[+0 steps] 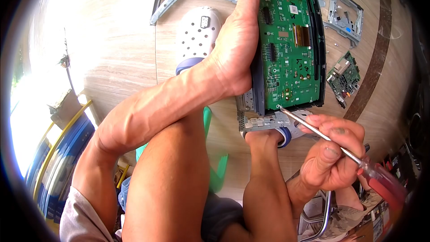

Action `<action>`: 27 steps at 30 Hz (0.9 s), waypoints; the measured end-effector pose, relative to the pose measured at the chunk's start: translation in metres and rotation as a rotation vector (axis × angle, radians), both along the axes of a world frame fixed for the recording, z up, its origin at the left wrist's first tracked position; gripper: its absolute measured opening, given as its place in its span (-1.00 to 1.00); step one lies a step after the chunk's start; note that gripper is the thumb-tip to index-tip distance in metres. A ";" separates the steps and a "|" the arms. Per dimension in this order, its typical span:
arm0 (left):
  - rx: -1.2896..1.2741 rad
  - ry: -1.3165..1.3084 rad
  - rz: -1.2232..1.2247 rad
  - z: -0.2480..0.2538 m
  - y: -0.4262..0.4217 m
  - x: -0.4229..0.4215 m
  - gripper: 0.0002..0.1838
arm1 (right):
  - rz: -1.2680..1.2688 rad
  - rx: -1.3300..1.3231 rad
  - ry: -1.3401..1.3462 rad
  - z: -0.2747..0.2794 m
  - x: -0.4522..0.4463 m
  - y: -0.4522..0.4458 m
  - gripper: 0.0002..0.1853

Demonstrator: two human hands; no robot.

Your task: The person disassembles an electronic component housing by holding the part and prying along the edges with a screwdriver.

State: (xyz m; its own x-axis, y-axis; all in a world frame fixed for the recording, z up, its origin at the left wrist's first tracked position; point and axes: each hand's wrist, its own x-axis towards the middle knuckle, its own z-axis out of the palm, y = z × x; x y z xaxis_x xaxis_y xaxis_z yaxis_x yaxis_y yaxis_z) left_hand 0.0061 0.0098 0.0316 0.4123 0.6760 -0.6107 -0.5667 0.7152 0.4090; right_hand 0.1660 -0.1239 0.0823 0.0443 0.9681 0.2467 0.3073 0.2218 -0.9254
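My left hand grips the left side of a black-framed unit with a green circuit board facing up; its fingertips are mostly out of view or behind the unit. In my right hand is a screwdriver with a clear red handle, its shaft between thumb and fingers. The tip touches or nearly touches the board's bottom left corner, at a small round spot. A perforated metal bracket lies below the unit, partly hidden by it.
Metal arms lie on the tiled floor at the top. A metal frame and a small green board lie to the right. White clogs are on my feet. Blue stacked items stand lower left; another person's leg shows lower right.
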 end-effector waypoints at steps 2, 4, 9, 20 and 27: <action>-0.002 0.000 -0.001 0.000 -0.001 -0.002 -0.35 | -0.028 -0.002 0.013 0.000 -0.004 0.000 -0.74; -0.003 0.000 -0.003 -0.001 -0.001 0.000 -0.35 | -0.037 -0.003 0.008 -0.001 -0.006 0.001 -0.73; -0.006 -0.001 -0.007 -0.002 -0.001 0.000 -0.36 | -0.096 -0.052 0.010 -0.002 -0.008 0.003 -0.70; -0.013 -0.001 -0.012 -0.005 -0.002 0.002 -0.36 | -0.188 -0.063 0.033 -0.003 -0.010 -0.001 -0.62; -0.017 -0.002 -0.015 -0.006 -0.003 0.000 -0.36 | -0.275 -0.120 0.071 0.001 -0.018 0.002 -0.64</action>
State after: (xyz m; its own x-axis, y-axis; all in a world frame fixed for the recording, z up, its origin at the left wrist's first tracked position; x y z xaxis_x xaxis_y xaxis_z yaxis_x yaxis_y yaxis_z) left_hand 0.0057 0.0070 0.0254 0.4234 0.6595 -0.6211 -0.5570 0.7302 0.3956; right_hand 0.1481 -0.1221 0.0828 0.3218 0.9394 0.1184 0.2744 0.0272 -0.9612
